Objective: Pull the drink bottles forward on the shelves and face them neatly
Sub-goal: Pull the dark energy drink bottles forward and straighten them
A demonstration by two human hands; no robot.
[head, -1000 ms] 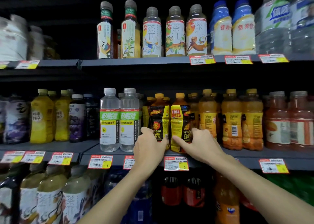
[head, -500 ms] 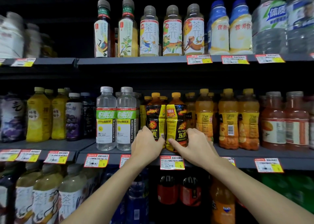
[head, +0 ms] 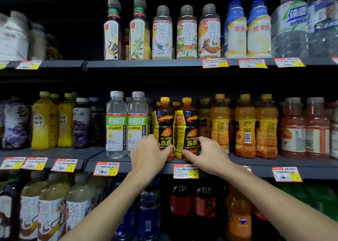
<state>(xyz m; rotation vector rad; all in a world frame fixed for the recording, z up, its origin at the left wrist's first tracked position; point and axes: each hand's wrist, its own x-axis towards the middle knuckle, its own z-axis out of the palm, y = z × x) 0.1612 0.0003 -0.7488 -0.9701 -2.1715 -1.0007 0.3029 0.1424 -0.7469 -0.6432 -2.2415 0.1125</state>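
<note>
Both forearms reached up from the bottom of the view to the front edge of the middle shelf (head: pixel 259 163). Beneath them, on the lowest shelf, a Fanta bottle (head: pixel 238 215) stood among other dark and pale drinks. The left hand (head: pixel 149 154) gripped the base of the left Hi-Tiger bottle (head: pixel 164 129), its fingers (head: pixel 149 139) curled round the bottle's left side and the thumb laid across the front. The right hand (head: pixel 210 154) held the right Hi-Tiger bottle (head: pixel 187 129) low down in the same way, thumb on the front and fingers wrapped round the right side. The two bottles stood upright, touching each other, at the shelf's front edge just above a price tag (head: pixel 185 171), labels facing outward. Just to their left stood two clear electrolyte bottles (head: pixel 116 125), and to their right a row of orange juice bottles (head: pixel 245 127). Farther up, the top shelf (head: pixel 146 63) carried tea bottles (head: pixel 162 34) lined along its front.
</note>
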